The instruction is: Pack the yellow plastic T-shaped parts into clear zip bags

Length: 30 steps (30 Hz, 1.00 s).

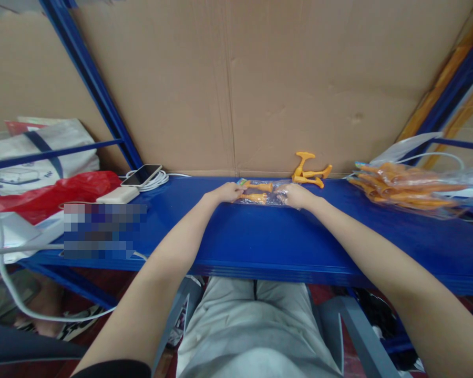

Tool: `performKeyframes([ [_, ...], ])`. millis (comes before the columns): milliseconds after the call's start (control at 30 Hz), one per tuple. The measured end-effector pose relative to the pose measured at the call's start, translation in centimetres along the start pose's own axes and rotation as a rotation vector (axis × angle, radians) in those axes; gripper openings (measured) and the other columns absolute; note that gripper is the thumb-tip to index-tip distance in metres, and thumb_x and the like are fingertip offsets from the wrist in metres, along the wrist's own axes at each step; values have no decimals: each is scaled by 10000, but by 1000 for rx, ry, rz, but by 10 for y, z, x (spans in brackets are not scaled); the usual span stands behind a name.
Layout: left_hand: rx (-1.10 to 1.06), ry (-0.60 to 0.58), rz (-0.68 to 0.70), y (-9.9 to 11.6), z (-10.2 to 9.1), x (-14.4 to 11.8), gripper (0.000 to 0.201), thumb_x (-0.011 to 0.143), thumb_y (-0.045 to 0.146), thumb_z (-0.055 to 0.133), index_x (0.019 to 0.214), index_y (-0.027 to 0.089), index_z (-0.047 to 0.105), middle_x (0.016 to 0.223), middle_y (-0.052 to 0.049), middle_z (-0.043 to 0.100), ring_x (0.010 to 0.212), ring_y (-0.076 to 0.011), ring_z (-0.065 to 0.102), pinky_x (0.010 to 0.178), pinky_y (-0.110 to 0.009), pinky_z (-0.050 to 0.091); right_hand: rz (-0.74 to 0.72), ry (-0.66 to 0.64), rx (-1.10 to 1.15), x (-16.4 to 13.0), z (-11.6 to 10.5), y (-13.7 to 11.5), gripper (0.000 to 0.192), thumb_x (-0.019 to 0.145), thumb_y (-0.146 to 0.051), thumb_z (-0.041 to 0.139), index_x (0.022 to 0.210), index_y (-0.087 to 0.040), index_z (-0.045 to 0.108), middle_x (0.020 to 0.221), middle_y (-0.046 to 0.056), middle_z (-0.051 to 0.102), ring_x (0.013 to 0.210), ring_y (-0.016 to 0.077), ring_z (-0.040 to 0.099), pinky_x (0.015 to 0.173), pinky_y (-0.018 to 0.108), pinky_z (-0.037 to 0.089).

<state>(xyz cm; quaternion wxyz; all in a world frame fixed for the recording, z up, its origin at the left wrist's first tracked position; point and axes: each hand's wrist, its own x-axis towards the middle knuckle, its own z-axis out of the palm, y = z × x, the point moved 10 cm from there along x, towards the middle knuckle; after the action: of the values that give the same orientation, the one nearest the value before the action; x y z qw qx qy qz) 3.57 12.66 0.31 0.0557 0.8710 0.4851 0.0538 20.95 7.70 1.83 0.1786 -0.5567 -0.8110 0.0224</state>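
Observation:
A clear plastic bag [275,199] lies on the blue shelf top in front of me, with two orange plastic pieces [256,198] inside it. My left hand [229,192] is closed on the bag's left end, next to a small green and blue patch. At the other end, my right hand [296,196] has its fingers bent together on the clear film. Behind that hand, several loose orange T-shaped pieces [308,173] rest in a small pile against the cardboard.
To the right is a heap of bagged orange pieces [410,189]. On the left are a phone [142,175] on a coiled white cable [157,181], a white box [118,196], a red plastic bag [74,191] and a cloth bag [73,142]. Cardboard [276,89] closes off the back.

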Motion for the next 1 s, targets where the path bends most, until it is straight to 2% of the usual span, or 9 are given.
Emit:
performKeyframes([
  [133, 77, -4, -30, -6, -2, -1, 423, 930, 278, 409, 1245, 229, 686, 1148, -32, 737, 1028, -177, 677, 865, -192, 474, 122, 12, -241, -5, -21, 15, 298, 917, -198, 476, 1040, -169, 745, 1080, 118, 741, 1086, 274, 664, 946, 327, 478],
  [300, 177, 83, -245, -27, -15, -8, 413, 938, 322, 412, 1175, 177, 717, 1190, -130, 708, 1119, -271, 652, 941, -296, 484, 354, 106, -337, -15, -42, 64, 395, 941, -226, 405, 1211, -128, 677, 1235, 166, 670, 1164, 298, 621, 984, 387, 469],
  [400, 199, 124, -337, -37, -19, -13, 413, 929, 292, 405, 1132, 132, 728, 1184, -173, 701, 1111, -297, 656, 935, -319, 494, 467, 124, -332, -24, -42, 99, 445, 931, -236, 424, 1330, -121, 586, 1373, 189, 570, 1244, 323, 561, 1023, 459, 448],
  [500, 191, 147, -318, -40, -21, -14, 390, 899, 267, 434, 1135, 176, 730, 1147, -131, 725, 1101, -284, 663, 920, -303, 498, 557, 69, -292, -31, -32, 129, 527, 946, -318, 437, 1443, -146, 463, 1529, 188, 400, 1342, 358, 462, 1047, 546, 415],
  [600, 150, 137, -282, -41, -20, -13, 389, 864, 256, 454, 1125, 219, 741, 994, -81, 768, 1029, -262, 693, 879, -279, 511, 625, -37, -255, -35, -19, 148, 568, 977, -383, 378, 1487, -135, 396, 1503, 220, 426, 1342, 369, 464, 1037, 567, 412],
  [700, 125, 114, -266, -42, -18, -12, 378, 856, 258, 451, 1067, 216, 761, 893, -67, 774, 979, -251, 708, 851, -260, 514, 624, -111, -259, -34, -14, 151, 553, 992, -373, 337, 1477, -116, 403, 1430, 236, 507, 1318, 354, 498, 1031, 523, 424],
  [833, 153, 136, -269, -44, -19, -10, 379, 841, 257, 475, 1104, 235, 746, 1042, -58, 762, 1058, -248, 682, 873, -250, 503, 601, -152, -298, -31, -15, 143, 500, 992, -316, 333, 1432, -114, 455, 1380, 235, 554, 1287, 328, 537, 1005, 478, 450],
  [900, 167, 158, -271, -44, -20, -10, 385, 838, 262, 479, 1117, 231, 742, 1085, -67, 752, 1073, -256, 674, 880, -257, 502, 601, -146, -316, -30, -16, 139, 475, 980, -285, 358, 1396, -104, 498, 1342, 242, 582, 1262, 322, 561, 988, 458, 464],
  [1000, 158, 158, -262, -43, -19, -10, 382, 837, 258, 468, 1089, 220, 751, 1006, -76, 766, 1028, -258, 688, 857, -260, 509, 642, -72, -352, -30, -25, 133, 429, 932, -208, 432, 1315, -86, 579, 1267, 252, 624, 1221, 308, 597, 966, 409, 481],
])
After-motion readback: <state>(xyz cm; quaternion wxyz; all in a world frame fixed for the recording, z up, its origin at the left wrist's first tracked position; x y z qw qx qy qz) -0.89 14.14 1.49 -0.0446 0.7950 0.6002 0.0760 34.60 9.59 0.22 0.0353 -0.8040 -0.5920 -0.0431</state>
